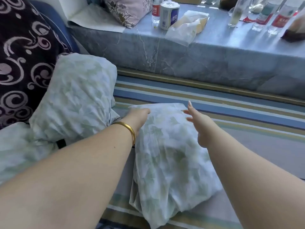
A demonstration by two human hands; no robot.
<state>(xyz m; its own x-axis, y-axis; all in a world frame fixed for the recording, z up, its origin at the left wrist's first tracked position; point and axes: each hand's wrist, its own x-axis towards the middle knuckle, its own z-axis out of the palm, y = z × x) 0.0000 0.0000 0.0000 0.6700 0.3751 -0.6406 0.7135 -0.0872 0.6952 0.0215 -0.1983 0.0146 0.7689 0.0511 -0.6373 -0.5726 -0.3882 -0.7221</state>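
In the lower middle of the frame, a pillow in a pale leaf-print case lies lengthwise on the striped bed sheet, its far end pointing away from the person. The left hand, a gold bangle on its wrist, sits at the pillow's far left corner; its fingers are hidden by the fabric, so I cannot tell whether it pinches the corner or only presses it. The right hand is spread wide, fingers straight and apart, over the pillow's far right edge, holding nothing; contact cannot be made out.

Left of centre, a second pillow in the same print leans against a dark swirl-patterned cushion. Along the top runs a grey marble surface carrying a water bottle, a paper roll, a crumpled plastic bag and a pink cushion.

Judging by this, the casing looks finished on both pillows; what seems left is smoothing this one and setting it beside its twin.
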